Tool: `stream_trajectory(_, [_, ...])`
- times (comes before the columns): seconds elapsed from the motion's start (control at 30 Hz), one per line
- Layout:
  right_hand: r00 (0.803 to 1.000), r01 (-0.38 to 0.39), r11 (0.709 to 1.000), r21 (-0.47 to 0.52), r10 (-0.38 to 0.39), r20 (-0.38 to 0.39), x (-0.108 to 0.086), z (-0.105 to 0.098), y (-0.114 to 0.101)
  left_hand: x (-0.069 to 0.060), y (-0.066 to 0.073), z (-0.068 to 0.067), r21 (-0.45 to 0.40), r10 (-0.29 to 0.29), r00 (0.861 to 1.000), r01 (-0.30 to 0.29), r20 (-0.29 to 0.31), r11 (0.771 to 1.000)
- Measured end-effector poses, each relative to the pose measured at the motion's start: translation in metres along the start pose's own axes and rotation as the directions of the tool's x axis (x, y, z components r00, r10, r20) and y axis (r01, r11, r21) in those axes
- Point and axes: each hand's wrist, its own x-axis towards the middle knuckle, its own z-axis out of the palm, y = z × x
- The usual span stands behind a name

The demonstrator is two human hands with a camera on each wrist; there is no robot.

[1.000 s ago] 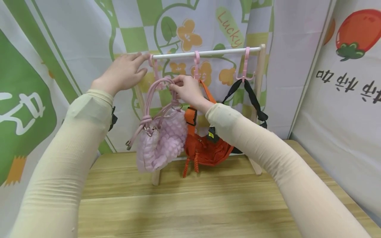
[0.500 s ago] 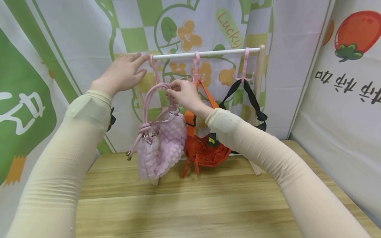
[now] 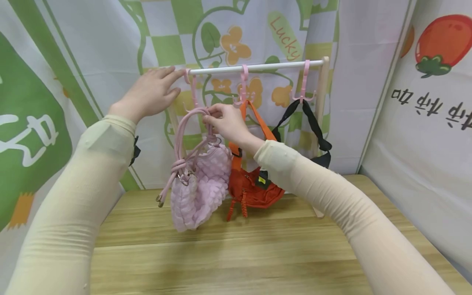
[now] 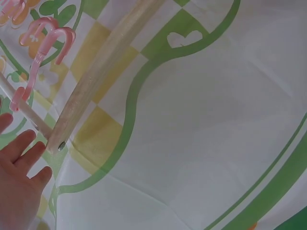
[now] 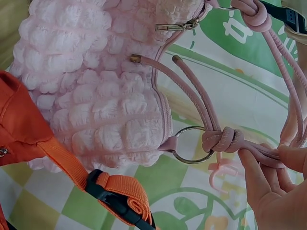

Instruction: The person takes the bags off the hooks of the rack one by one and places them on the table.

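L grip [image 3: 151, 94]: fingers straight, apart, at L end of white round rod [image 3: 273, 66]. Puffy pink fabric bag [image 3: 212, 176] below L pink plastic hook [image 3: 194, 92]; contact w/ wood-grain surface [image 3: 236, 258] can't tell. R grip [image 3: 228, 123]: thumb + fingers pinch bag's pink cord handle [image 3: 179, 139]. Orange-red fabric bag [image 3: 258, 196] just R, tight; surface's R edge well apart.

we see a pale pink, bubble-textured handbag [image 3: 212, 176] hanging in front of a wooden-legged rack [image 3: 323, 88] with a white rail [image 3: 278, 66]; its paired cord handles [image 3: 179, 137] arch up from knots [image 5: 223, 140] at silvery rings [image 5: 192, 162], and the metal-tipped cord ends [image 3: 165, 190] dangle.
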Motion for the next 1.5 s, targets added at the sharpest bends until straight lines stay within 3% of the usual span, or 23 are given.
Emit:
stream_trajectory(0.23, [1.000,-0.003,1.000,-0.017,0.003,0.003,-0.004,0.004,0.001,-0.011,-0.003,0.002,-0.020,0.016,0.999,-0.016,-0.038,1.000])
stream_trajectory(0.6, [1.000,0.007,1.000,-0.017,-0.007,0.001,-0.009,0.008,0.000,-0.045,-0.002,0.007,-0.060,-0.006,0.984,-0.005,-0.176,0.998])
stream_trajectory(0.83, [0.999,0.040,0.999,-0.017,-0.040,0.011,-0.011,0.013,0.002,-0.062,0.004,0.009,-0.099,-0.062,0.981,0.045,-0.183,0.994])
stream_trajectory(1.27, [0.998,0.056,0.998,-0.022,-0.055,0.017,-0.018,0.021,0.002,-0.094,0.011,0.017,-0.111,-0.080,0.975,0.058,-0.207,0.992])
stream_trajectory(1.5, [0.997,0.075,0.997,-0.023,-0.074,0.025,-0.018,0.026,0.002,-0.113,0.013,0.025,-0.176,-0.108,0.974,0.073,-0.198,0.982])
